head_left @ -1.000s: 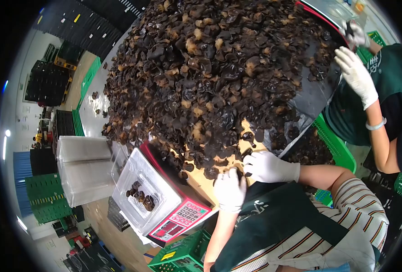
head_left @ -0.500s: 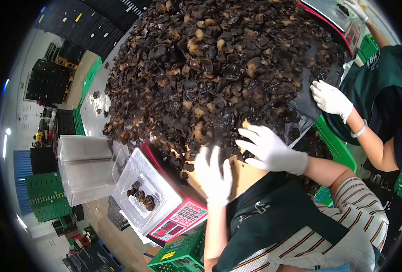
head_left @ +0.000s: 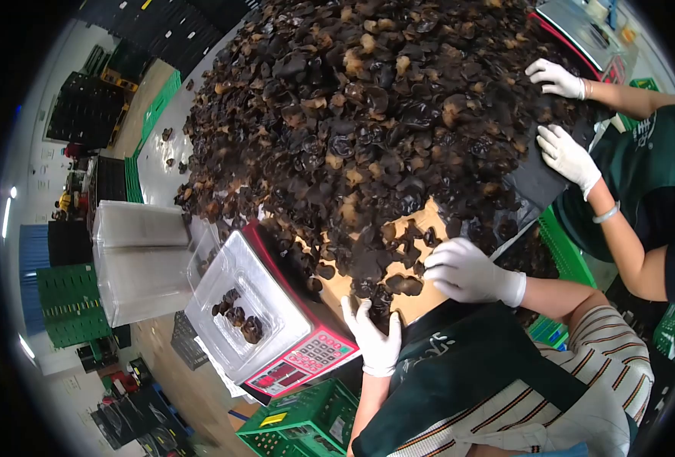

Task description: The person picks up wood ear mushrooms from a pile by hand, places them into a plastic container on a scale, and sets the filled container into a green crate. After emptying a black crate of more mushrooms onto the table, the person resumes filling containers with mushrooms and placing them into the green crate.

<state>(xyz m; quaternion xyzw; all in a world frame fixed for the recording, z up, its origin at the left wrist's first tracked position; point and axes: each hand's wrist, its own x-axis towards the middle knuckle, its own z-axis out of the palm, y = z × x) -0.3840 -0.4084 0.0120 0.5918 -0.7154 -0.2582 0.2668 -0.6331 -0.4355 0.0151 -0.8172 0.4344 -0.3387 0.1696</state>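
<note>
While the left hand (head_left: pixel 373 340), half open, cups a few mushroom pieces (head_left: pixel 381 303), the right hand (head_left: pixel 470 272) lies loosely curled on the mushroom pile (head_left: pixel 368 114), its grip hidden.

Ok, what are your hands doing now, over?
Left hand clutching mushroom pieces. Right hand curled at mushroom pile edge. Scale and clear tray beside left hand; co-worker's hands on far side.

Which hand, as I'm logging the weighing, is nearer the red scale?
Left. The left hand is at the near edge of the mushroom pile, just beside the red scale by its keypad end. The right hand rests on the mushrooms farther from the scale.
</note>
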